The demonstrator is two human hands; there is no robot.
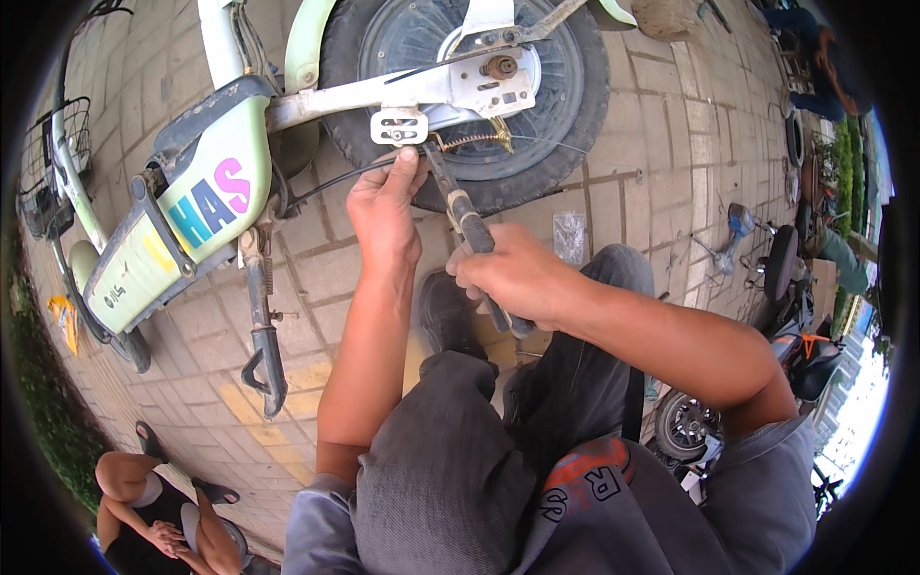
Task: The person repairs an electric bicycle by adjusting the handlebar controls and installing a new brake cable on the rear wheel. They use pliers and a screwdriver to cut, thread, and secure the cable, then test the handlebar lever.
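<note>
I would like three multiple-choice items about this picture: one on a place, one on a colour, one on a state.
1. Where does the left hand pinch the black cable?
A. below the black rear wheel
B. at the wire basket
C. at the pedal

2. What colour is the lying bicycle's frame?
A. red
B. pale green
C. blue

3. What is the right hand doing?
A. hanging open
B. gripping long-handled dark pliers
C. resting flat on the paving

A: fingers at the white bracket under the hub. B: its panels are pale green. B: fingers wrap the handles.
</note>
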